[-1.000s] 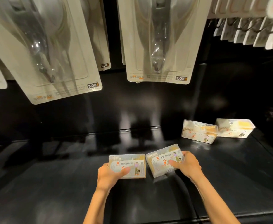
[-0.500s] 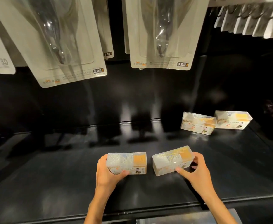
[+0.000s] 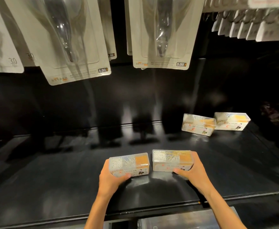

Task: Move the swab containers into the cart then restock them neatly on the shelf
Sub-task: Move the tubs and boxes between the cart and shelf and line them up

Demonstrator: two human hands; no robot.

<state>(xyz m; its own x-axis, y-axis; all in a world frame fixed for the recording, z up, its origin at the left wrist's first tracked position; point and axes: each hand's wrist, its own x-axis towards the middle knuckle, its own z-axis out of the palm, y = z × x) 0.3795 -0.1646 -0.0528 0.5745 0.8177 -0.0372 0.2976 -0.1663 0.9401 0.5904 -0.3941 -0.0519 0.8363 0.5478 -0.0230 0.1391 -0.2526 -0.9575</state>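
Swab containers: my left hand [image 3: 113, 176] grips one [image 3: 129, 164] and my right hand [image 3: 192, 171] grips another [image 3: 173, 160], both at lower centre of the frame on the black shelf [image 3: 52, 187]. Two more containers [image 3: 198, 124] lie tilted at right of centre. Risk: smooth plastic may slip from a one-sided grip, or the two near-touching boxes may knock askew. Both forearms reach up from the lower edge; thumbs press the front faces, fingers wrap the outer ends.

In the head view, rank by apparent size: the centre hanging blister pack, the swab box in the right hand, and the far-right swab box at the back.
1. Centre blister pack, nearest the camera.
2. Right hand's swab box.
3. Far-right swab box; likely the same real size, only farther.
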